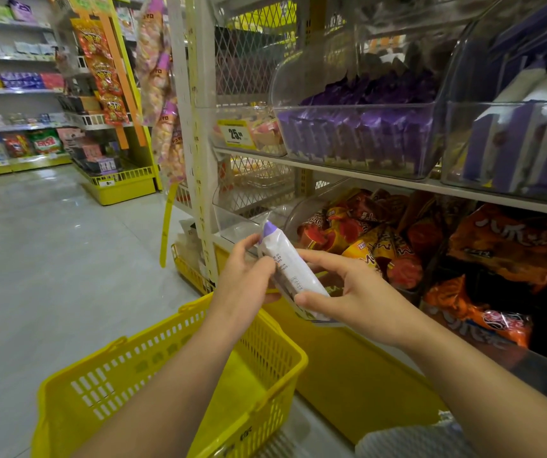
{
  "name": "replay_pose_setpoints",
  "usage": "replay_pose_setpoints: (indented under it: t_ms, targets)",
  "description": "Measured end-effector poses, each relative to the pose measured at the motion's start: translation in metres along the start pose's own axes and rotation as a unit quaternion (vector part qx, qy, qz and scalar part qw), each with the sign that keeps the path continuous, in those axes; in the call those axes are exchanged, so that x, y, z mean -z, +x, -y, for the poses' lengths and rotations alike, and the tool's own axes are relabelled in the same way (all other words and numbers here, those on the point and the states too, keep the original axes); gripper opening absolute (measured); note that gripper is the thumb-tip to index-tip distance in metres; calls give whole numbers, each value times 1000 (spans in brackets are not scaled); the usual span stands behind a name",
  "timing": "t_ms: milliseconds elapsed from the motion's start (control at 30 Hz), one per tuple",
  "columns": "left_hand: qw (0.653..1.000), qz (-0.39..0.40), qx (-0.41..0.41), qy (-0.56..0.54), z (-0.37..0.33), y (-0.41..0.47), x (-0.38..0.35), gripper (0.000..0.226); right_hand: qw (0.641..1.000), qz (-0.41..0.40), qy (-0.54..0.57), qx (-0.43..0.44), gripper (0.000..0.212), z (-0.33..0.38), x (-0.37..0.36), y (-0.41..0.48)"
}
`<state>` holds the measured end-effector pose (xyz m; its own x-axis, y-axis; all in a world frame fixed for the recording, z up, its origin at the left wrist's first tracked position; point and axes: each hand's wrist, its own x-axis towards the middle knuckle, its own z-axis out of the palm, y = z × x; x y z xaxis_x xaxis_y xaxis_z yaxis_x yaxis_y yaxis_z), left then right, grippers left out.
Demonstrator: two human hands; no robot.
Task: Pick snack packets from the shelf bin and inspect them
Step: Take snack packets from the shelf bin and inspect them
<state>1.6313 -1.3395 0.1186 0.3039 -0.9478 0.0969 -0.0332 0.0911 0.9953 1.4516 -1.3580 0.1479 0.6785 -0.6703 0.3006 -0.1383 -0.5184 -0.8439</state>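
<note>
A long white snack packet [285, 259] with a purple end is held in front of the lower shelf, tilted up to the left. My left hand [244, 279] grips its left side with thumb and fingers. From the right, my right hand [348, 289] holds the packet, thumb under its lower end. More white and purple packets of the same kind fill the clear shelf bin [510, 140] at the upper right.
A yellow shopping basket [173, 385] hangs below my left forearm. A clear bin of purple packets [358, 130] stands on the upper shelf; orange and red snack bags [463, 256] fill the lower shelf. Open aisle floor [50, 259] lies to the left.
</note>
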Motion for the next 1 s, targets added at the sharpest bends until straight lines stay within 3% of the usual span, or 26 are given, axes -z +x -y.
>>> replay_pose_setpoints:
  t_ms: [100, 300, 500, 600, 667, 833, 1000]
  targets:
    - [1000, -15, 12, -18, -3, 1, 2, 27, 1000, -2, 11, -16, 52, 0, 1, 1]
    - [999, 32, 6, -26, -4, 0, 2, 41, 994, -21, 96, -48, 46, -2, 6, 1]
    - [996, 75, -28, -40, 10, -3, -10, 83, 990, -50, 121, -54, 43, -5, 6, 3]
    - [995, 77, -45, 34, 14, -8, -17, 118, 987, -59, 139, -52, 44, -7, 6, 4]
    - [994, 80, -51, 61, 16, -10, -20, 125, 985, -65, 154, -53, 44, -9, 6, 4]
    - [991, 116, -55, 32, 15, -9, -19, 117, 978, -80, 181, -69, 35, -12, 7, 6]
    - [971, 176, -27, -160, -11, -10, -23, 96, 978, -106, 165, -75, 29, -3, 5, 1]
